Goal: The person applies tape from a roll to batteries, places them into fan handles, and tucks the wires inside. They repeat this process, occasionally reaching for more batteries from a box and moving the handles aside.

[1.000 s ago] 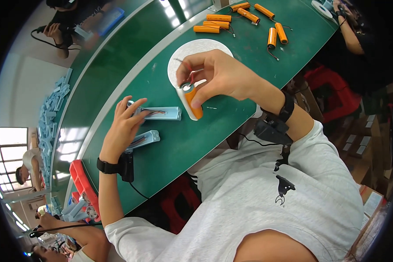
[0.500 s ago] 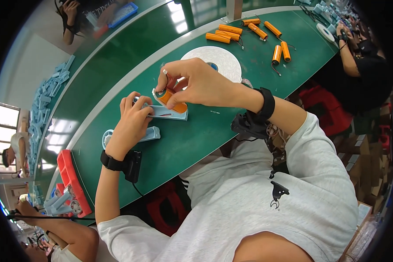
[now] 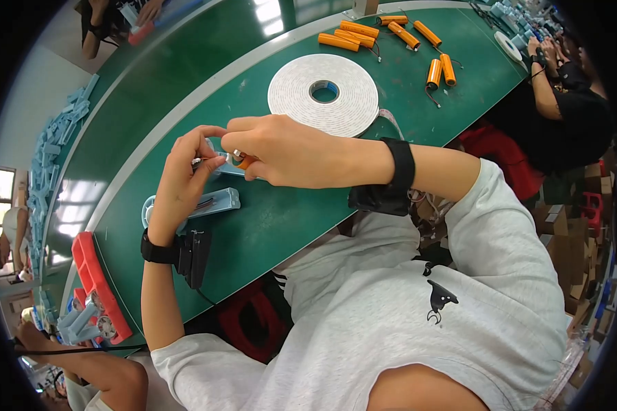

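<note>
Right hand [image 3: 277,149] closed on an orange battery [image 3: 245,164], thumb and fingers around its side. Only a short stretch of the battery shows: bright orange sleeve, pale/whitish end pointing left at the other thumb. Rest of it is behind the fingers, so far end and full wrap can't be checked.

Left hand [image 3: 185,163] is up against the right, fingertips meeting just off the battery's pale end. Thumb and index nearly together; can't tell if they pinch a lead or nothing.

Battery location: above the green bench [image 3: 288,216], over or in a pale blue housing [image 3: 234,170] that's mostly covered by both hands. Can't tell whether it touches.

Second housing [image 3: 219,201], same blue, lies just nearer the body: open trough, dark wires inside, rounded end partly behind the left wrist.

White tape roll [image 3: 295,96] lies flat just beyond the right hand, blue in its core. Eight loose cells [image 3: 339,42] farther off, same orange, thin leads on several. Red tray [image 3: 89,264] at the bench's left end.
</note>
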Demonstrator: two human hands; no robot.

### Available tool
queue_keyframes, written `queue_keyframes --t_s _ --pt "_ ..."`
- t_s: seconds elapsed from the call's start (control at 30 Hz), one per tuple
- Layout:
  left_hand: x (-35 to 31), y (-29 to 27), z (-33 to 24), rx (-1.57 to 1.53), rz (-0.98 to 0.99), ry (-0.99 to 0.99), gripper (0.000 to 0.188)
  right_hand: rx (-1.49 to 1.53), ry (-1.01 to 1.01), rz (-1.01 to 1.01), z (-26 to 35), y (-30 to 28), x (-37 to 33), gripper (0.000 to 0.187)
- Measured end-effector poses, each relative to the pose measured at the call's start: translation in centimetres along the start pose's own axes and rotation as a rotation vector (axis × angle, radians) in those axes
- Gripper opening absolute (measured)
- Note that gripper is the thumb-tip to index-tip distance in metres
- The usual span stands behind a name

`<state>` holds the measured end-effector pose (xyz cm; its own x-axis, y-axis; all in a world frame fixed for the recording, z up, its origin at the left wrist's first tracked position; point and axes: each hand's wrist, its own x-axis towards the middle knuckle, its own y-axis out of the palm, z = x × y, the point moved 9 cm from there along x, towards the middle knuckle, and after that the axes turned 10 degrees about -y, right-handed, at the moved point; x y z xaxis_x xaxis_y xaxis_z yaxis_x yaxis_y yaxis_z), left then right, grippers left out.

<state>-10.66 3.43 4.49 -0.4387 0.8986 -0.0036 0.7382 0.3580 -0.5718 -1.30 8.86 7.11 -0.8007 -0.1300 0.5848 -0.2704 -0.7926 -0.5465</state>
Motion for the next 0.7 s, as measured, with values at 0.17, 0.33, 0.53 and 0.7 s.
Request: queue_keyframes --t_s 0.17,0.33,0.53,0.7 --pt "0.2 0.3 0.5 -0.025 0.020 0.005 0.009 -0.116 -0.003 0.116 -2.0 1.9 0.2 0.018" --pt "0.5 -0.3 1.9 -0.149 0.050 -0.010 0.008 -0.231 0.307 0.487 -2.9 3.6 1.4 0.010" --pt "0.6 -0.6 3.6 -0.018 0.024 -0.050 0.008 -0.248 0.249 0.467 -4.4 5.0 2.3 0.008" --pt "1.0 -0.6 4.0 -0.077 0.097 -0.091 0.015 -0.227 0.297 0.484 -5.0 5.2 1.3 0.009"
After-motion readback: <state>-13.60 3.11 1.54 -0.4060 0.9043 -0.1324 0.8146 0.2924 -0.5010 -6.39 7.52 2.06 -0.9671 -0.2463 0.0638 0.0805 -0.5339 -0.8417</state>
